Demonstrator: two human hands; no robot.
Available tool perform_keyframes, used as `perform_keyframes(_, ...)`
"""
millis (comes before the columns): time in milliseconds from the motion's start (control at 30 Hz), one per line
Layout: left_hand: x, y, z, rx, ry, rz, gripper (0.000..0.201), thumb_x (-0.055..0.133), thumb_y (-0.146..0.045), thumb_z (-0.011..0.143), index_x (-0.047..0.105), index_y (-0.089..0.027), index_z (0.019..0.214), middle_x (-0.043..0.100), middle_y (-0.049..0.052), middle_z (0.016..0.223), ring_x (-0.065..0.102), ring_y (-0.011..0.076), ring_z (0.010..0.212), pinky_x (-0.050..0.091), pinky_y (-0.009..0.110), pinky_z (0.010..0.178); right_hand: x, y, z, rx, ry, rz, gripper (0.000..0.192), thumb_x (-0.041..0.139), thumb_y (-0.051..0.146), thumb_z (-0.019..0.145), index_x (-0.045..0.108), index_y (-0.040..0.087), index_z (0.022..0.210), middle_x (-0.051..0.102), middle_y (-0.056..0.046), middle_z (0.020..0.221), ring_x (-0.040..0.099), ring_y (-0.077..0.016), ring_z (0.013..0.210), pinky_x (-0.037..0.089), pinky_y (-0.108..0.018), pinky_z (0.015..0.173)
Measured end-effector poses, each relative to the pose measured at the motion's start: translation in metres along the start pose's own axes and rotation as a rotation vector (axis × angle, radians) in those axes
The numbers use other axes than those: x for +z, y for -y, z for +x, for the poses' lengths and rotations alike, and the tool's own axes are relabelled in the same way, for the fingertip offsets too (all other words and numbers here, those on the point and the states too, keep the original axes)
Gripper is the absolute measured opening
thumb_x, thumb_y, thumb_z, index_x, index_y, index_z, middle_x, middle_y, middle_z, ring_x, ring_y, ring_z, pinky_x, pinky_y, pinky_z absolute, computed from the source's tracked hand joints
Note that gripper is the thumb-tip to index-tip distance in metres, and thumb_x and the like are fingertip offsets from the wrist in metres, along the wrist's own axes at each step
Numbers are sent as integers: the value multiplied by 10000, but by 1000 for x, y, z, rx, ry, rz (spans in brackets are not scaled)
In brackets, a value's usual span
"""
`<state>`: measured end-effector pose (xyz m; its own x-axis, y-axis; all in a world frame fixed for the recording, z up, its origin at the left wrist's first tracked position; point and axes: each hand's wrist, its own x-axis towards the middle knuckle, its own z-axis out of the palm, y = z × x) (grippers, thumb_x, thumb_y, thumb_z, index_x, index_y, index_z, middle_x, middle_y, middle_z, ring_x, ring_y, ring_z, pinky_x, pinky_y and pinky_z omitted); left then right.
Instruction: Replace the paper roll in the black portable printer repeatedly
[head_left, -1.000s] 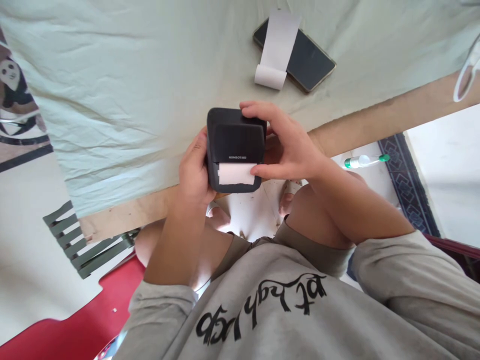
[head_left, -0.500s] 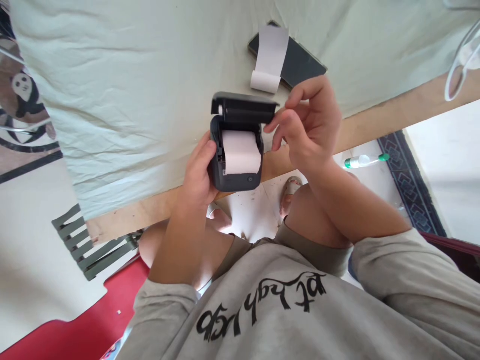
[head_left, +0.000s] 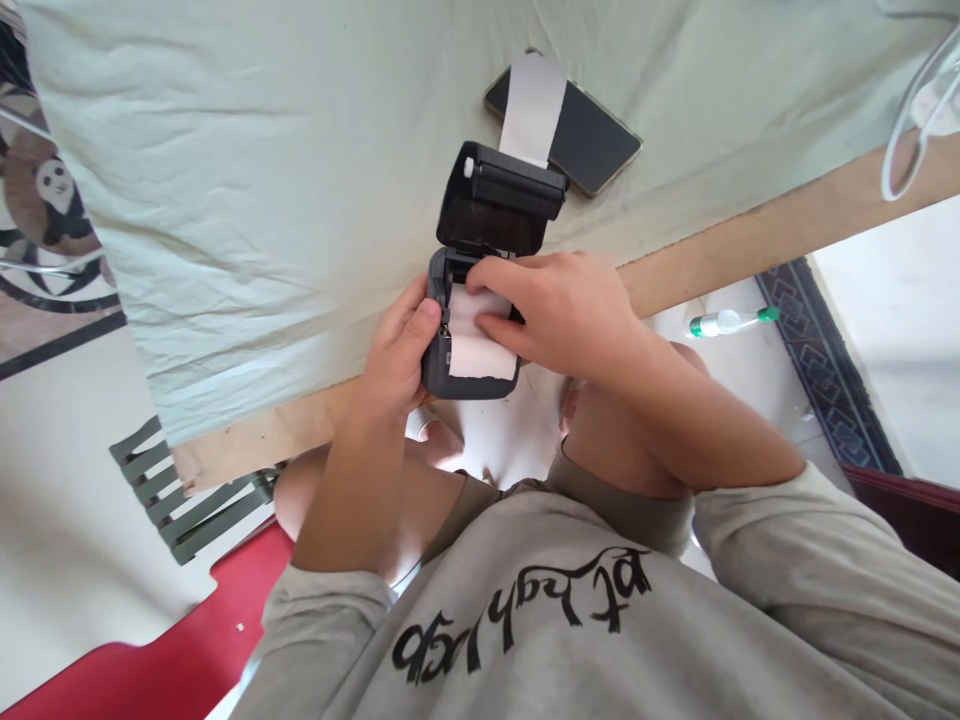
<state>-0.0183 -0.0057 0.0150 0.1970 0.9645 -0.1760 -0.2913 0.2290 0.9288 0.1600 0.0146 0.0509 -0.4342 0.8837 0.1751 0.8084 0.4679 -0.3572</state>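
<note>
My left hand [head_left: 395, 345] grips the left side of a small black thermal printer [head_left: 474, 388], its thumb along the edge. The printer's lid [head_left: 491, 212] stands swung up, with a dark roller along its far edge. Inside the compartment sits a white paper roll [head_left: 480, 355], its loose end hanging toward the front. My right hand [head_left: 568, 305] reaches in from the right, thumb and forefinger closed about the roll. Its other fingers are mostly hidden.
Beyond the lid, a strip of white paper [head_left: 534, 105] lies across a dark phone [head_left: 600, 138] on the pale green cloth [head_left: 300, 180]. The wooden table edge [head_left: 697, 262] runs below the hands. A white cable [head_left: 892, 165] loops at the right.
The lid has swung further up and back. My right hand has moved from beside the lid down into the compartment, onto the paper roll. The left hand still holds the printer.
</note>
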Motion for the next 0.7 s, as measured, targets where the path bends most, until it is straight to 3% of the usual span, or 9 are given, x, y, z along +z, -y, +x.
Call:
perform_keyframes(167,-5,5,1,23,24,23,471,622,-524,907,644,-220,1266,698,77,1155,689,208,947,533,290,711,-12,-9,-3,23,80,298,298,605,208,753,637,214,1049,720,14,859,499,-106,583,296,-263,558)
perform_keyframes(300,-9,10,3,56,-34,-3,500,634,-512,902,601,-253,1329,694,51,1191,678,191,966,545,288,754,-36,-24,-11,-27,208,922,284,680,233,753,569,236,1014,718,66,857,372,-39,440,305,-220,443)
perform_keyframes(367,-9,10,4,61,-49,-22,471,608,-504,919,602,-259,1322,697,48,1181,683,195,962,557,296,746,-44,-35,-13,-63,107,1237,343,729,357,727,549,264,1004,688,84,751,418,-67,419,291,-221,382)
perform_keyframes(433,-8,10,4,43,-67,-46,455,581,-491,937,586,-269,1335,688,50,1206,688,214,1002,569,320,770,-46,-49,-12,80,-110,1375,412,723,451,651,534,272,970,612,80,637,445,-104,428,280,-240,352)
perform_keyframes(533,-6,8,3,15,-85,-59,452,581,-477,937,578,-270,1339,685,53,1219,692,235,1030,574,336,780,-35,-74,-9,432,-388,1116,418,572,473,591,479,269,943,479,67,615,374,-116,431,212,-265,349)
perform_keyframes(600,-5,6,3,16,-87,-60,461,597,-474,926,586,-264,1336,685,54,1228,692,239,1043,573,330,775,-25,-93,-7,462,-531,911,320,561,362,613,445,266,895,425,77,632,338,-94,439,208,-268,395)
perform_keyframes(700,-4,4,2,-11,-97,-50,479,612,-469,916,588,-260,1346,690,58,1204,694,236,1008,572,319,734,-18,-120,-5,478,-551,675,261,615,253,649,442,255,844,428,60,715,409,-104,553,372,-309,531)
